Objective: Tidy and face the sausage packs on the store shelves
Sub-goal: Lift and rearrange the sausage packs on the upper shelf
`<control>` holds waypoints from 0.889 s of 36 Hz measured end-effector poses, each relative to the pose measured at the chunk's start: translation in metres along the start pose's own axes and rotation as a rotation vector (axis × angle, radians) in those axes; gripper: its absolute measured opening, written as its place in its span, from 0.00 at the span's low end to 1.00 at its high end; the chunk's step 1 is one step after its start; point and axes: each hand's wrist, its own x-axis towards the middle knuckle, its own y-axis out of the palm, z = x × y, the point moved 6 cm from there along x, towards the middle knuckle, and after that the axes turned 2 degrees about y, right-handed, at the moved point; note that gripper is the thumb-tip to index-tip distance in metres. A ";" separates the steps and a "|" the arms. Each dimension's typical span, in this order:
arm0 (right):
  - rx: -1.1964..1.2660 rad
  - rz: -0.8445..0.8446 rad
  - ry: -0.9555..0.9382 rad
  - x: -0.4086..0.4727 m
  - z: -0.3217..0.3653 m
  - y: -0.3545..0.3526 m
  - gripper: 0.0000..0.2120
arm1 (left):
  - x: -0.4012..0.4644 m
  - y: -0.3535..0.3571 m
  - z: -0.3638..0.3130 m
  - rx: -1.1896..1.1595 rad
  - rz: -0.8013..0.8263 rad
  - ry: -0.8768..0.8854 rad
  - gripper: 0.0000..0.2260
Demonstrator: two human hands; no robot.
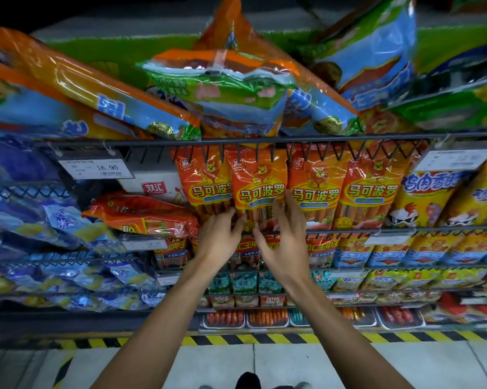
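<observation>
A row of orange sausage packs stands upright on the second wire shelf (377,228). The second pack from the left (257,186) stands slightly forward of its neighbours. My left hand (218,238) touches its lower left corner with fingers spread. My right hand (285,242) lies against its lower right side, fingers straight and pointing up. Another orange pack (141,214) lies flat and skewed to the left of the row. Large orange, blue and green packs (220,80) are heaped untidily on the top shelf.
Blue packs (54,220) fill the shelves on the left. Yellow chicken-sausage packs (424,200) stand to the right of the row. A price tag reading 16.90 (95,167) hangs off the top shelf rail. Lower shelves hold smaller packs; a yellow-black strip (264,338) edges the floor.
</observation>
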 end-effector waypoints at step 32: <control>-0.344 -0.032 -0.321 0.041 -0.014 -0.016 0.35 | 0.015 0.017 -0.034 0.357 -0.194 0.576 0.40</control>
